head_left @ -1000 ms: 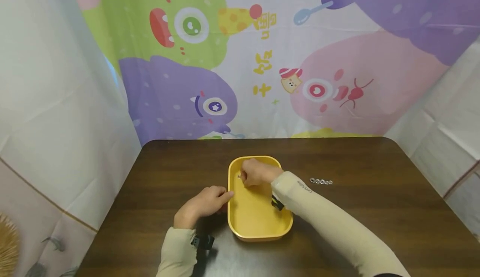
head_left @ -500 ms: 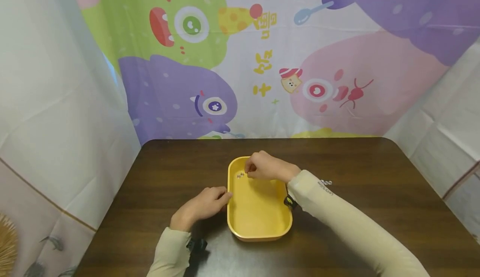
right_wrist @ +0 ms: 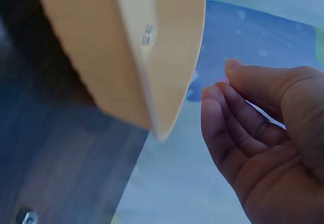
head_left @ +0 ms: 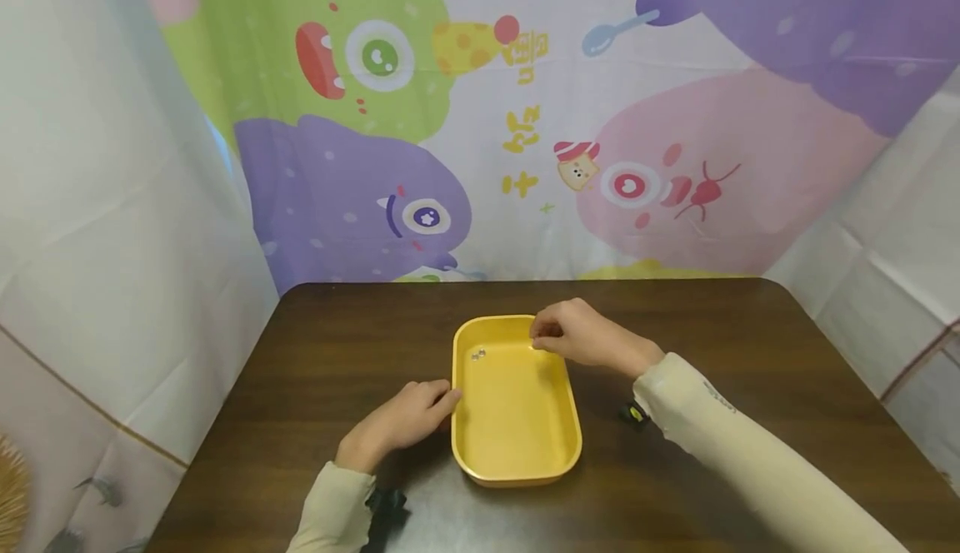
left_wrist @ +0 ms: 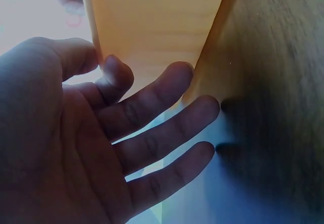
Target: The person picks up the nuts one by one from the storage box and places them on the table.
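Head view: the left hand [head_left: 401,411] grips a yellow tray [head_left: 517,420] while the right hand [head_left: 581,332] hovers near its far right corner.
The left hand has its thumb over the tray's rim and its bent forefinger against the outer wall, with the other fingers spread toward the table [head_left: 337,345]; the tray lies just right of this hand. The right hand's fingers are loosely curled, thumb and forefinger tips slightly apart, with a sliver of printed curtain [head_left: 517,245] showing between them. To the left of the right hand, and beyond the left one, two small metal pieces [head_left: 478,355] lie side by side inside the tray. In the right wrist view, another shiny piece [right_wrist: 29,217] sits on the table, well apart from the right hand.
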Tool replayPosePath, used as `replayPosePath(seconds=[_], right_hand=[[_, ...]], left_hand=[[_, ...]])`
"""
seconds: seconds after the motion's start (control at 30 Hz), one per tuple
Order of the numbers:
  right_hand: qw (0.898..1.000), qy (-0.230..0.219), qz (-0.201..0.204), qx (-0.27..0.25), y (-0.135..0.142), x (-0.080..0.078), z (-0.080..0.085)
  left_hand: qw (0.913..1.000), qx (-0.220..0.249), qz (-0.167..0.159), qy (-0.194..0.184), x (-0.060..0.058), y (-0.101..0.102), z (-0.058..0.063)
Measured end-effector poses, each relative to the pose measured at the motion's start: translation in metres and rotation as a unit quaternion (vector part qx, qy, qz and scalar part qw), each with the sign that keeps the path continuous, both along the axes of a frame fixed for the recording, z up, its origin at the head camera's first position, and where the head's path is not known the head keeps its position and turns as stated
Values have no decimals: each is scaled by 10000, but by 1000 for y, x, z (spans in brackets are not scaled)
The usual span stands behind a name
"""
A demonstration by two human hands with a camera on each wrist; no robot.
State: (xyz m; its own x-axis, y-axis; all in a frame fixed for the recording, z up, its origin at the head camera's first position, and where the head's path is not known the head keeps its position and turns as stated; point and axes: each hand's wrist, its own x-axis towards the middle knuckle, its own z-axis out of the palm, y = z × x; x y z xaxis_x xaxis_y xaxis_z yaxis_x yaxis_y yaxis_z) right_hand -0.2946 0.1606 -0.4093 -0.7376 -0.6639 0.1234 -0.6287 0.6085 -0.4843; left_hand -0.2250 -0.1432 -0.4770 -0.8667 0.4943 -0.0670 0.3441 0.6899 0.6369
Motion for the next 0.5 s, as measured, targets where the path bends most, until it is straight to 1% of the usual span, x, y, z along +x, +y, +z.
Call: replayPosePath(seconds=[0.2,0.33,0.5], right_hand=[[9994,-18,-328,-110,25,4,0],[9989,71,-436,-167,40,6,-2],[9977,140,-612,-245,56,8,-7]], left_hand=[[10000,-5,55,-64,2,0,-1],[9999,-19,83,-146,1,0,-1],[9999,3,50,-141,1,1,0]])
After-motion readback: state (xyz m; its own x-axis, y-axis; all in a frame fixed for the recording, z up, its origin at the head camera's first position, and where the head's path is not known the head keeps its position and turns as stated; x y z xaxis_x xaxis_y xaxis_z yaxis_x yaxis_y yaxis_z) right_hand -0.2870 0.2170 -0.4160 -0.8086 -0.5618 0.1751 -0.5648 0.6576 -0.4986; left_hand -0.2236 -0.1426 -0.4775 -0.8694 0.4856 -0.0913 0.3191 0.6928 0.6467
